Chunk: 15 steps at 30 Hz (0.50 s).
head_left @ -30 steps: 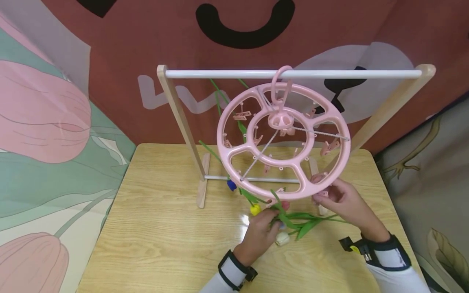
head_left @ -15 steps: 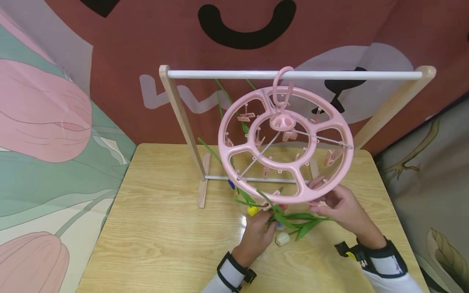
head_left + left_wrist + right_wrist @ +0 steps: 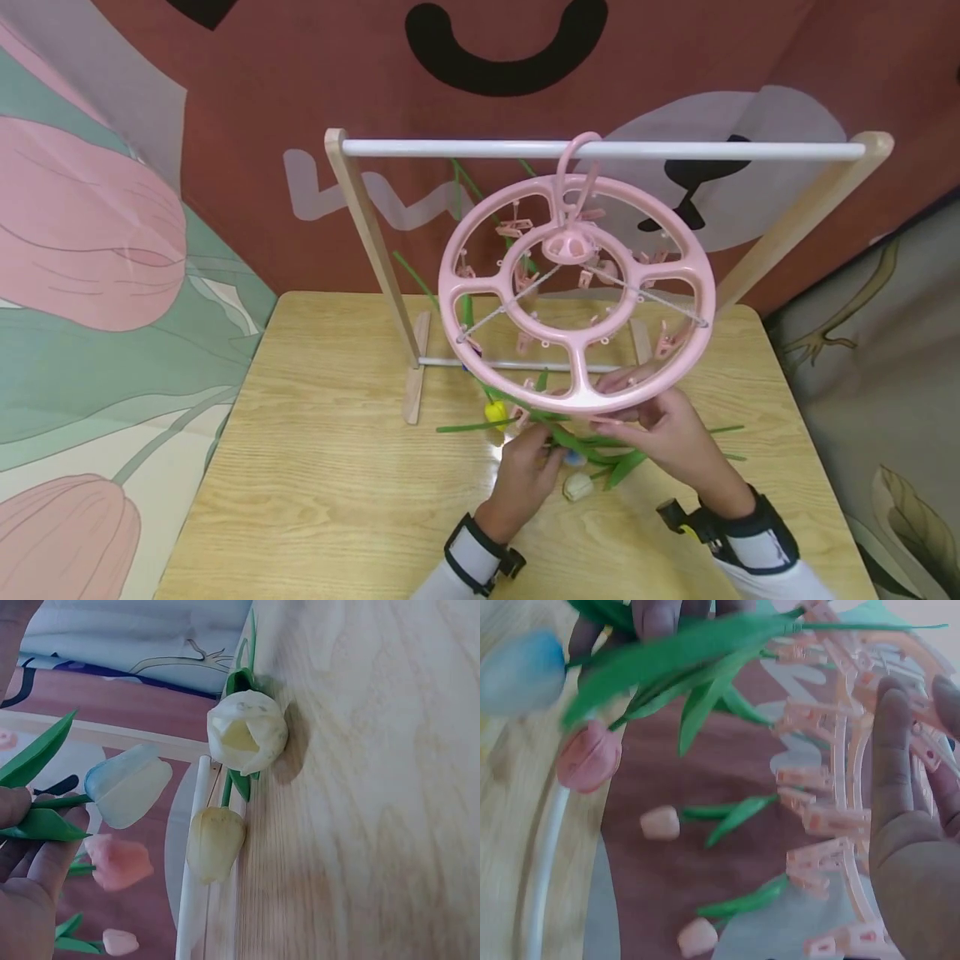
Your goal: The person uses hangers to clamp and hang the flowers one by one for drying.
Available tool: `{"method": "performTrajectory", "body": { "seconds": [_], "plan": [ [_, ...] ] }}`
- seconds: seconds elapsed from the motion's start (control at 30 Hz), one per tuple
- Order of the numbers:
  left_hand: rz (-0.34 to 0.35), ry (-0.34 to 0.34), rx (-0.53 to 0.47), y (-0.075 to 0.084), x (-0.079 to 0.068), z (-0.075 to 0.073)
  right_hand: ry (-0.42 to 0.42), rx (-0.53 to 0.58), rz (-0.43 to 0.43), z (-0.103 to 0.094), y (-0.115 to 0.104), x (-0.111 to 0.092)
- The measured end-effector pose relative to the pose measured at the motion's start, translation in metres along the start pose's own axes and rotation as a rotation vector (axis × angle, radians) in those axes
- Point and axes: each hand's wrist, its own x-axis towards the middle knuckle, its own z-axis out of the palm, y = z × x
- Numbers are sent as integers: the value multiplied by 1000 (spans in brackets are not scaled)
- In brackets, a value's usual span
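Here, in the head view, the pink hanger (image 3: 577, 403) hangs by one hook (image 3: 566, 157) from the white rod (image 3: 465, 148); a tug on its rim could swing or turn it, carrying the clips out of line with your stem. Leaves crowd beneath the rim, so one may snag on a clip or on the yellow tulip (image 3: 496, 412) at eleven o'clock from your left hand (image 3: 525, 471). That hand pinches the blue-and-white tulip (image 3: 129, 786) by its stem; in the left wrist view, the blossom stands at two o'clock, just beyond your fingertips. Your right hand (image 3: 667, 433), at the hanger's five o'clock, appears to pinch a pink clip (image 3: 928, 746); whether the clip's mouth gapes, you cannot tell.
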Motion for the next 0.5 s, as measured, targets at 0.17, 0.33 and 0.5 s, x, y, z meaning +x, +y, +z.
{"method": "performTrajectory", "body": {
  "seconds": [0.17, 0.33, 0.5],
  "plan": [
    [-94, 27, -65, 0, 2, 0, 39, -31, -4, 15, 1, 2],
    [-154, 73, -93, 0, 4, 0, 87, 3, -8, 29, 2, 5],
    [-186, 105, -94, -2, 5, 0, 112, -4, 13, 41, 6, 8]
  ]
}}
